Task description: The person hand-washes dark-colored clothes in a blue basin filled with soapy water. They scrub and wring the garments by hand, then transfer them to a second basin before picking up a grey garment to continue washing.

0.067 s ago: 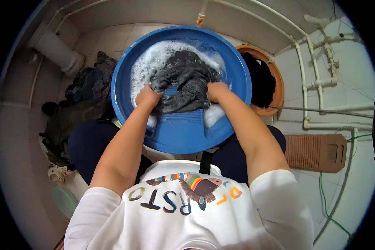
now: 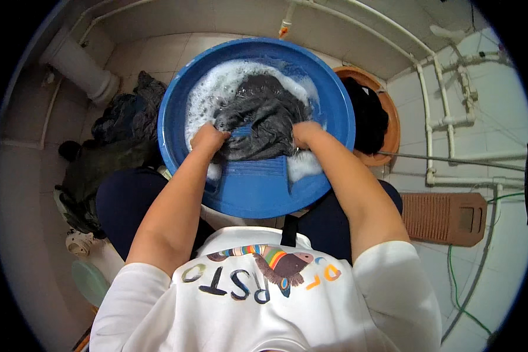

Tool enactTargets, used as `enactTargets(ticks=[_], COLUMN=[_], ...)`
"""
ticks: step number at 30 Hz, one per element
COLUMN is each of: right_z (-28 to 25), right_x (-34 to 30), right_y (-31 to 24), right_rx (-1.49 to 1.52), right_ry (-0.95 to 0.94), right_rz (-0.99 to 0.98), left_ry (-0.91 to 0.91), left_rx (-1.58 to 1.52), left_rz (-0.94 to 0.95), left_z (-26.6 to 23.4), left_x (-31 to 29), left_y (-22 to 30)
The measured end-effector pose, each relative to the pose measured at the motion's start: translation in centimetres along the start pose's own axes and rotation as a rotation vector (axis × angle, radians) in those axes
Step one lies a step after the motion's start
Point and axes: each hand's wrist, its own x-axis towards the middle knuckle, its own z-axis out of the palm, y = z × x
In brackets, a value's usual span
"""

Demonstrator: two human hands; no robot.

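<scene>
- Blue plastic fills the middle of the view: a wide round basin (image 2: 176,117) sits between our knees, low and close so both arms reach in without stretching.
- Inside it lies a dark grey garment (image 2: 264,111), soaked and bunched, its far end in white suds (image 2: 214,88), its near end drawn onto the ribbed blue washboard (image 2: 255,176) that slopes up toward us.
- Our left hand (image 2: 208,139) is clenched on the garment's left edge, fingers curled tight into the wet cloth.
- Our right hand (image 2: 305,134) grips the right edge the same way, fingers folded under and closed on the fabric; the fingertips themselves are hidden in the folds.
- We judge the two-fisted hold keeps the cloth taut across the ridges, where rubbing does its work.
- Left of the basin a heap of dark clothes (image 2: 117,141) lies on the tiled floor, within reach.
- To the right an orange-brown basin (image 2: 393,126) holds a black garment (image 2: 366,114).
- White pipes (image 2: 446,120) run along the right wall, with a brown ridged board (image 2: 446,217) lying flat on the floor beneath them.
</scene>
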Motion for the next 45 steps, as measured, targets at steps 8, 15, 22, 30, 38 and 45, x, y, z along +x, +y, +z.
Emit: enactTargets(ticks=[8, 15, 22, 30, 38, 45], right_z=[-7.3, -4.1, -2.0, 5.1, -6.9, -5.9], right_x=[-1.6, 7.0, 12.3, 14.7, -0.3, -6.4], right_y=[0.7, -3.7, 1.9, 12.0, -5.6, -8.2], right_rx=[0.183, 0.101, 0.568, 0.551, 1.219, 1.21], right_ry=[-0.095, 0.526, 0.474, -0.042, 0.464, 0.107], right_rz=[-0.104, -0.321, 0.501, 0.052, -0.5, -0.577], left_ry=[0.396, 0.544, -0.061, -0.4, -0.726, -0.675], left_rx=[-0.296, -0.73, -1.311, -1.548, -1.808, -2.066], left_rz=[0.251, 0.655, 0.271, -0.029, -0.101, -0.179], left_z=[0.8, 2.7, 1.6, 2.7, 2.7, 1.9], left_x=[-0.6, 1.9, 0.0, -0.6, -0.7, 2.4], left_y=[1.5, 1.5, 3.3, 4.2, 4.6, 2.9])
